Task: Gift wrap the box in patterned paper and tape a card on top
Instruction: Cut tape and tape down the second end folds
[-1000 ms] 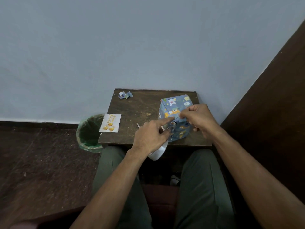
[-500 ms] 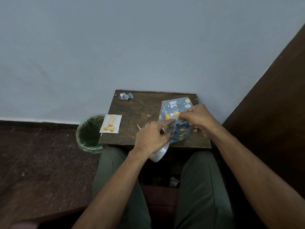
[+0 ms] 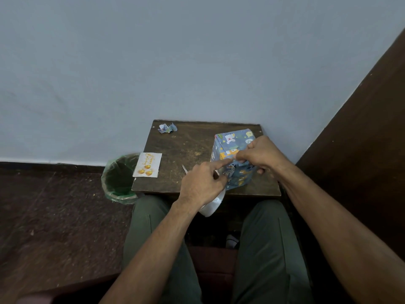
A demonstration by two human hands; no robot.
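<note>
Head view only. Readable text: card (image 3: 147, 165) says "Happy Birthday" in gold script, three gold balloons under it. White card lies flat at the table's (image 3: 179, 148) near-left corner, its left edge hanging over the corner. No brand or label legible elsewhere.

Box (image 3: 234, 150) is wrapped in blue patterned paper with cartoon animals, sits on the right half of the small dark wooden table, tilted, one corner toward the wall.

Left hand (image 3: 202, 185): forearm comes in from lower left, index finger straight, tip pressing on the near top edge of the box. Other fingers curled; something white (image 3: 211, 206) sticks out below the palm, looks held there, can't tell what it is.

Right hand (image 3: 262, 154): forearm in from lower right, hand on top of the box, thumb and fingertips pinched together at the same edge, just beside the left index tip. Can't tell what is in the pinch.

Thin metal tip (image 3: 184, 168), maybe scissors, pokes out left of the left hand. Crumpled paper scrap (image 3: 167, 128) at the far-left table corner. Green-lined bin (image 3: 119, 178) on the floor just left of the table.
</note>
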